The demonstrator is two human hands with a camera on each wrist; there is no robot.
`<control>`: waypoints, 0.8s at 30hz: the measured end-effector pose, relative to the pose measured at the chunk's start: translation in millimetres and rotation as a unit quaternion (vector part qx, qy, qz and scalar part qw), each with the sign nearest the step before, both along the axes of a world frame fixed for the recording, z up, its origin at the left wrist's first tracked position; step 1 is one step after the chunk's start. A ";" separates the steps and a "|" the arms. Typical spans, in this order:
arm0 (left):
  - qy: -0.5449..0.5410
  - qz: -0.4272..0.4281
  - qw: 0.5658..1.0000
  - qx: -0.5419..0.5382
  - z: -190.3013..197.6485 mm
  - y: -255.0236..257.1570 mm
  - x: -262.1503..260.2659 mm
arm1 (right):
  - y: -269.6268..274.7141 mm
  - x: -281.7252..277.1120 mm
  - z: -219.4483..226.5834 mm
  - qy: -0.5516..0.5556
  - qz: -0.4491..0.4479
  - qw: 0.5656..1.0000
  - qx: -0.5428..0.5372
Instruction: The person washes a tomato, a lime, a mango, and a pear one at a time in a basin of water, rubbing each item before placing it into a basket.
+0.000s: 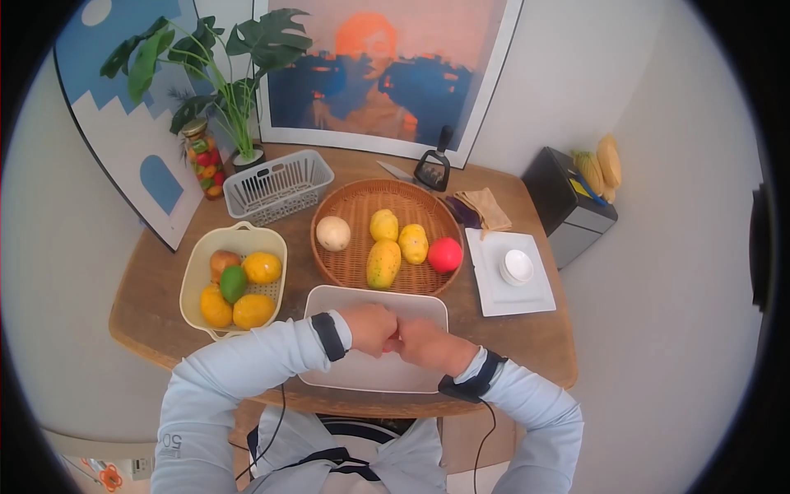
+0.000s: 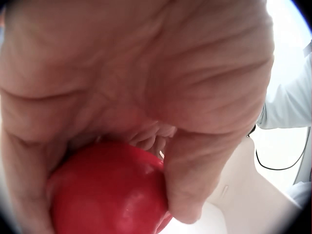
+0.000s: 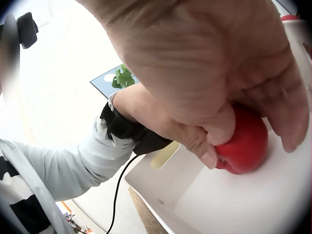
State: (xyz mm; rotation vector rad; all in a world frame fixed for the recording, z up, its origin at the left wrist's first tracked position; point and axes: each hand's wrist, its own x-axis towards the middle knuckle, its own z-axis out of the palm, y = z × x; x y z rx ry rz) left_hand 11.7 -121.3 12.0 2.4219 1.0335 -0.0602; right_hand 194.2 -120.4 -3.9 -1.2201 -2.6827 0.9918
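Note:
Both hands meet over a white rectangular basin at the front of the table. Between them is a glossy, smooth red round fruit, mostly covered by the hands in the head view. My left hand grips it, thumb on one side and fingers on the other in the left wrist view. From the opposite side my right hand holds the same fruit, its thumb pressed against the skin and its fingers reaching round. The right wrist view shows the fruit low over the basin's white floor, with a folded dimple on its underside.
Behind the basin stands a round wicker basket with several fruits. Left is a cream basket of fruit; a grey plastic basket is farther back. A white square plate bears small white bowls. A peeler-like black-handled tool stands behind.

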 end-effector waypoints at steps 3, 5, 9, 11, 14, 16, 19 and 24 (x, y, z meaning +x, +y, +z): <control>-0.015 0.016 0.998 -0.065 -4.7 8.4 -2.2 | -6.3 -2.8 7.8 -0.006 0.005 1.000 0.005; -0.005 0.052 0.991 -0.125 -31.0 23.5 -6.2 | -8.0 -3.4 10.4 -0.001 0.016 1.000 0.004; -0.018 0.022 0.994 -0.103 -32.3 21.3 -7.1 | -4.6 -5.7 10.2 -0.007 0.019 1.000 -0.012; -0.021 -0.022 0.993 -0.116 -27.7 17.8 -6.2 | -1.8 -5.2 3.0 0.007 0.026 1.000 0.012; -0.063 -0.026 0.992 -0.109 -31.0 15.3 -7.6 | 6.8 -4.8 -2.1 0.007 -0.020 0.996 -0.082; -0.011 0.010 0.991 -0.133 -20.6 13.6 -0.6 | 8.4 -2.0 -3.0 0.011 -0.017 0.998 -0.057; -0.056 0.029 0.995 -0.075 -24.8 12.4 -0.4 | 6.4 -2.1 -0.3 0.022 -0.009 0.999 -0.047; 0.020 0.026 0.992 -0.118 -16.6 15.9 0.6 | -6.1 3.0 -0.6 0.030 0.031 0.998 -0.038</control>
